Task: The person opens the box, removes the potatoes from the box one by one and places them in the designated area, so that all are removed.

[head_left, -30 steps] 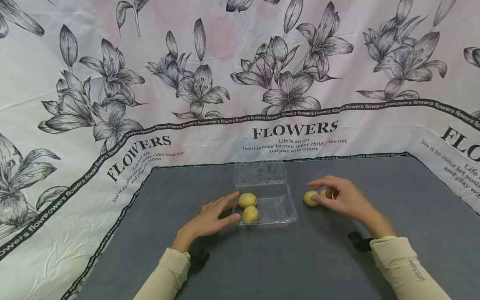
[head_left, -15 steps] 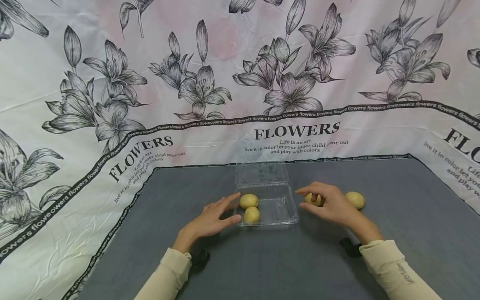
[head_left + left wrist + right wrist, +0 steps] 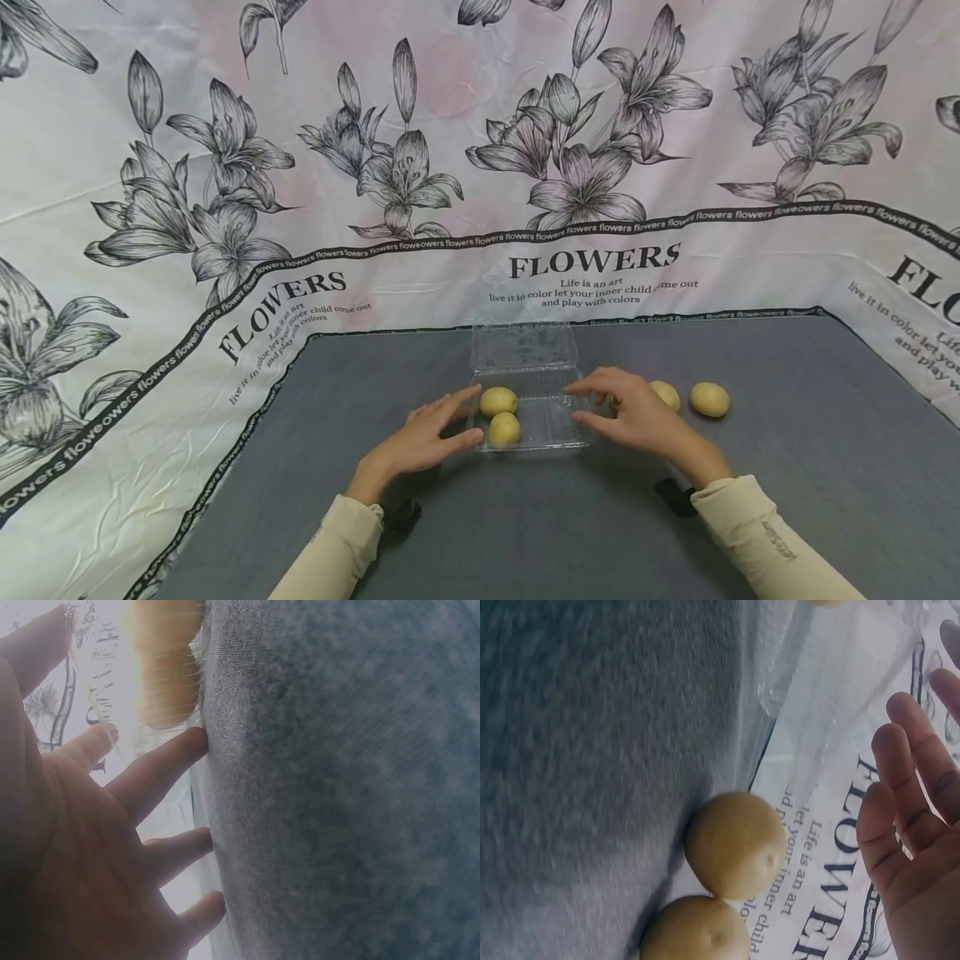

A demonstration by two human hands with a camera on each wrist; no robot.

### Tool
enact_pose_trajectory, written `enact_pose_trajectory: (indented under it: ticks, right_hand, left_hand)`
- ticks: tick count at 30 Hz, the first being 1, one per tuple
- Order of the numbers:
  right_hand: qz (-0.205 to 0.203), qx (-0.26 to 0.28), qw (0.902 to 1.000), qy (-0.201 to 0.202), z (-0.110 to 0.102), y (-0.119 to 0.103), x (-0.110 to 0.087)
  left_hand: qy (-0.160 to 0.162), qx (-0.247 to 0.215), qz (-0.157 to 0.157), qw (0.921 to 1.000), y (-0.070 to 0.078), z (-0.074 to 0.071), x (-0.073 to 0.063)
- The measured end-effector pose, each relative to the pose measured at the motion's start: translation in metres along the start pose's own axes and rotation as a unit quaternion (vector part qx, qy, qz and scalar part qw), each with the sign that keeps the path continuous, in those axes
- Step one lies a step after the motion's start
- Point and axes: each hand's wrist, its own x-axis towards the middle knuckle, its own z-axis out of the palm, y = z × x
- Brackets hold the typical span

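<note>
A clear plastic clamshell box stands with its lid raised. Two yellow potatoes lie along its left side, a rear potato and a front potato. My left hand rests at the box's left wall, fingers spread; in the left wrist view the fingertips are beside the box. My right hand hovers over the box's right edge with relaxed fingers, holding nothing. Behind and right of it are a half-hidden potato and a fully visible potato; a sliver of yellow shows between its fingers.
The grey tabletop extends around the box. A white cloth with printed flowers and lettering hangs behind and along the sides. In the right wrist view, two potatoes show, an upper potato and a lower potato, touching or overlapping.
My right hand has moved left from over the loose potatoes to the box's right edge, uncovering potatoes on the right. The left hand stays at the box's left wall.
</note>
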Motion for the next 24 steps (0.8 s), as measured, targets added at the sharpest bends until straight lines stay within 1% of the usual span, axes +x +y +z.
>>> enact_pose_trajectory:
  ticks: [9,16,24]
  right_hand:
    - [0.021,-0.037,0.9991,-0.006,0.015,-0.009,0.003]
    - [0.036,-0.009,0.999,-0.026,0.025,-0.015,0.009]
    - [0.035,-0.005,0.9973,-0.065,0.033,-0.019,0.016]
  left_hand:
    - [0.002,0.003,0.001,1.0,0.0,0.0,0.0]
    - [0.004,0.004,-0.004,1.0,0.0,0.0,0.001]
    - [0.005,0.006,-0.009,0.9999,-0.001,0.001,0.002]
